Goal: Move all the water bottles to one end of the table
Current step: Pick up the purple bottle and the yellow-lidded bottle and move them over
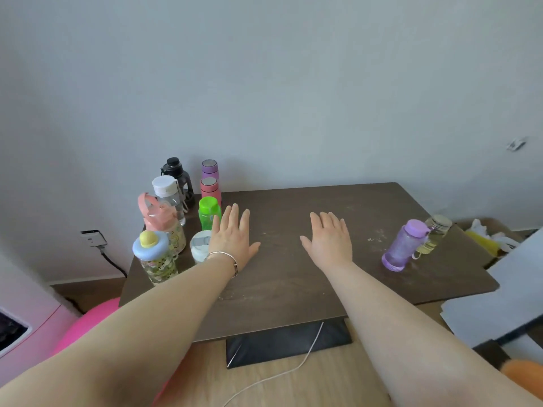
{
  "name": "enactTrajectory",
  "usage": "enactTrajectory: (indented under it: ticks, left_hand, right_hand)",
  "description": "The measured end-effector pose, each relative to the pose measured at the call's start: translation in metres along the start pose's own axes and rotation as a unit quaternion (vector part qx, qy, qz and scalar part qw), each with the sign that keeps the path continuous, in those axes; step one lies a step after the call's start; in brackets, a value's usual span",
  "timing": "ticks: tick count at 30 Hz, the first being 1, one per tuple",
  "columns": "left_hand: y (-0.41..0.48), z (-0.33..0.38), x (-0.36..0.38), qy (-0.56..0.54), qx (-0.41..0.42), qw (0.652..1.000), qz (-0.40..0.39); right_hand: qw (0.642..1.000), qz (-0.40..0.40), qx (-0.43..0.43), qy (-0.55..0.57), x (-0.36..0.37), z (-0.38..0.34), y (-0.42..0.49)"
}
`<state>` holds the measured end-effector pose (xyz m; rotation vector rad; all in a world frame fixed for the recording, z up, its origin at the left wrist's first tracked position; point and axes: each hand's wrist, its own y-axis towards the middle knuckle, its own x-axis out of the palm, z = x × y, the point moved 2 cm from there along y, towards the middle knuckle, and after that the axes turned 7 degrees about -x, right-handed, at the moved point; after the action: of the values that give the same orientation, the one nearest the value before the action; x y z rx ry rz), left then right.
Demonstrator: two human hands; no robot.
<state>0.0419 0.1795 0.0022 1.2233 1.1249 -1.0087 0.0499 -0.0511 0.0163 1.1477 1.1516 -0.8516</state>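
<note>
Several bottles stand grouped at the left end of the dark brown table [293, 289]: a black one [176, 174], a purple flask [209, 169], a pink flask [210, 188], a clear white-capped one [167, 192], a green one [209, 212], a pink-lidded one [160, 218], a blue-lidded one [154, 257] and a white-lidded one [200, 245]. At the right end stand a purple bottle [404, 245] and a clear glass jar [436, 230]. My left hand [233, 239] and my right hand [330, 239] lie flat, palms down, holding nothing.
A grey wall runs behind the table. A wall socket with a black cable [94, 238] is at the lower left. A pink round object [94, 321] sits by the floor at left. A white cable [279, 374] trails over the wooden floor. Cardboard and clutter [487, 239] lie at right.
</note>
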Motion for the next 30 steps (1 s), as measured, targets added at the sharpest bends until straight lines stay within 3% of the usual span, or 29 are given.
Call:
enactTrajectory:
  ticks: [13,30]
  left_hand:
    - [-0.012,0.210,-0.007,0.007,0.052,0.998,-0.017]
    - [0.028,0.395,0.003,-0.058,0.158,0.985,-0.048]
  right_hand:
    - [0.996,0.021,0.089,0.024,-0.024,0.207,-0.076]
    - [0.976,0.040,0.214,0.002,-0.009,0.377,-0.105]
